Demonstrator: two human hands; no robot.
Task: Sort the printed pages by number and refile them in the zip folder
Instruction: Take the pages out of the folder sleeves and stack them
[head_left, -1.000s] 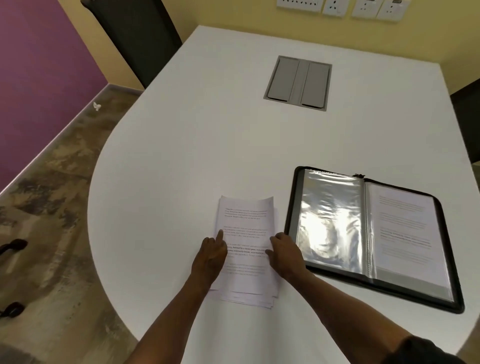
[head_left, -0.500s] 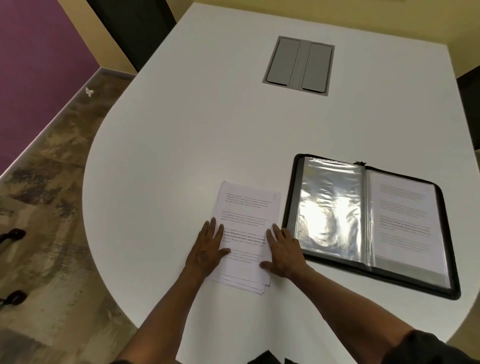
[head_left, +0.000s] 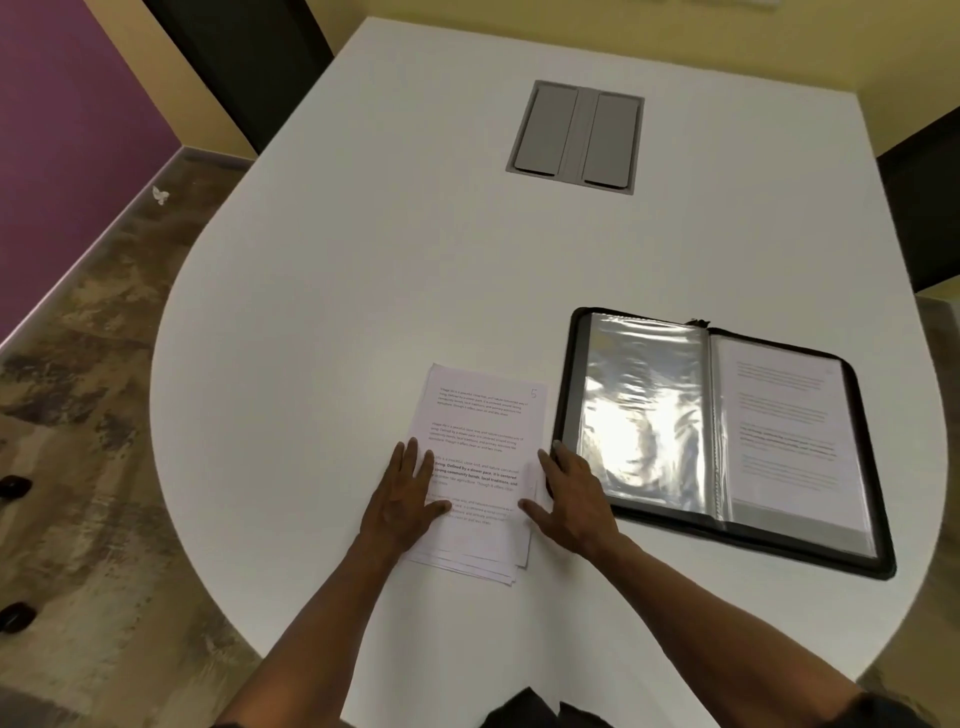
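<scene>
The page stack (head_left: 475, 467) lies on the desk (head_left: 363, 312) beside the open zip folder (head_left: 722, 441). The left hand (head_left: 402, 501) and right hand (head_left: 571, 499) press flat on it, fingers extended. Uneven pressure may fan the loose lower sheets.

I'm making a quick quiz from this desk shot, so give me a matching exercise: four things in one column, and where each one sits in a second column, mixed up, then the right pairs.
Things:
1. stack of printed pages
2. zip folder
3. grey cable hatch
4. left hand

Places:
A. lies open at the right of the table
B. set into the tabletop at the far end
C. flat on the left edge of the stack
D. between the two hands, near the table's front edge

Pairs: 1-D, 2-A, 3-B, 4-C
</scene>
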